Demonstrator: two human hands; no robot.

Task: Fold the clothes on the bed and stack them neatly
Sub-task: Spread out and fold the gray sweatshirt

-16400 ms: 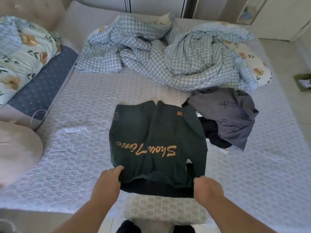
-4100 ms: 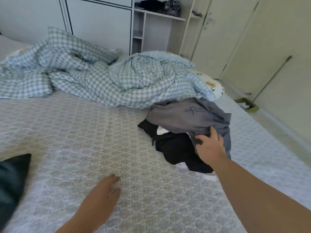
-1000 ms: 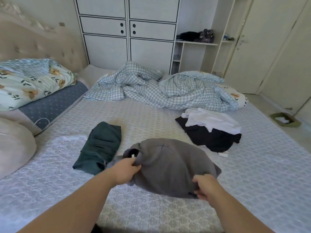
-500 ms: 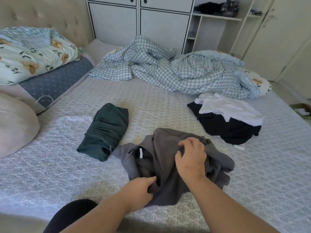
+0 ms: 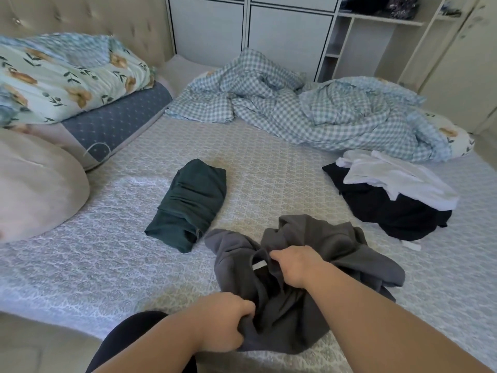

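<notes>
I've dropped the grey top (image 5: pixel 309 267) in a heap near me. My left hand (image 5: pixel 220 323) grips its near edge and my right hand (image 5: pixel 294 265) pinches the collar, so spreading it flat comes next.

The grey garment (image 5: pixel 309 267) lies crumpled at the near edge of the bed (image 5: pixel 269 162). At its 10 o'clock lies the folded green garment (image 5: pixel 188 204); at 2 o'clock, a white garment (image 5: pixel 398 179) on a black one (image 5: pixel 390 211).

Four garments: green (image 5: pixel 188 203), grey (image 5: pixel 309 265), black (image 5: pixel 390 211), white (image 5: pixel 398 179).
</notes>
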